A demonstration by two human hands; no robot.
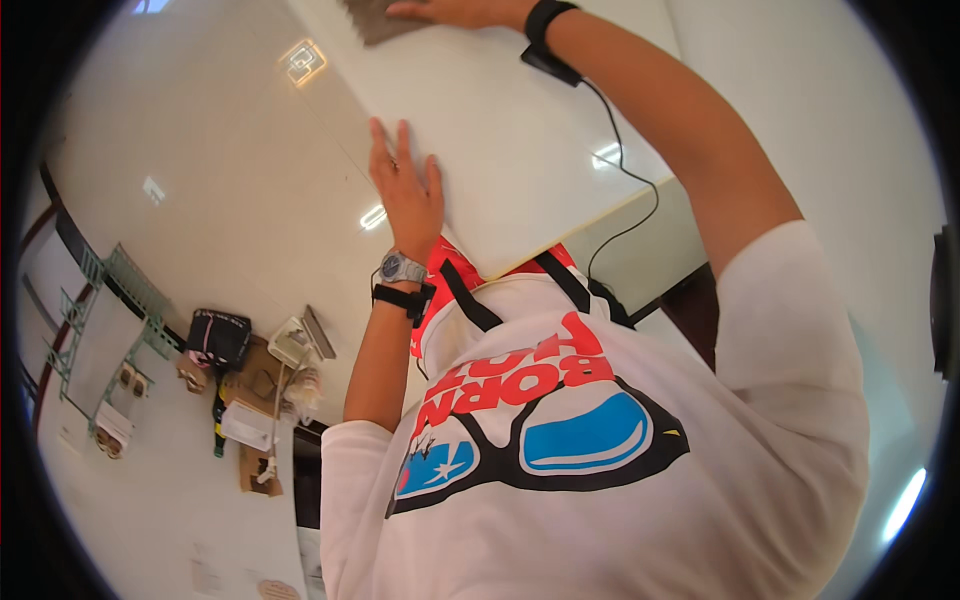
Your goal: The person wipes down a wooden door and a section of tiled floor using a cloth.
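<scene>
At the top edge of the picture, my right hand (465,12) reaches far across a white tabletop (530,130) and rests on a grey-brown cloth (382,22). Only the lower side of that hand shows; the rest is cut off, and its thumb lies against the cloth. My left hand (408,200) is at the table's left edge with its fingers spread, holding nothing. A silver watch (402,267) and a black strap (400,300) circle the left wrist. Another black band with a small box (550,65) sits on the right wrist, with a thin black cable (648,205) hanging from it.
Glossy pale floor (230,170) spreads to the left. Lower left are a black bag (218,338), cardboard (255,380), a green rack (140,290) and shoes (130,380). The table's near corner (490,275) meets my red apron (440,262). A pale wall (830,130) is at the right.
</scene>
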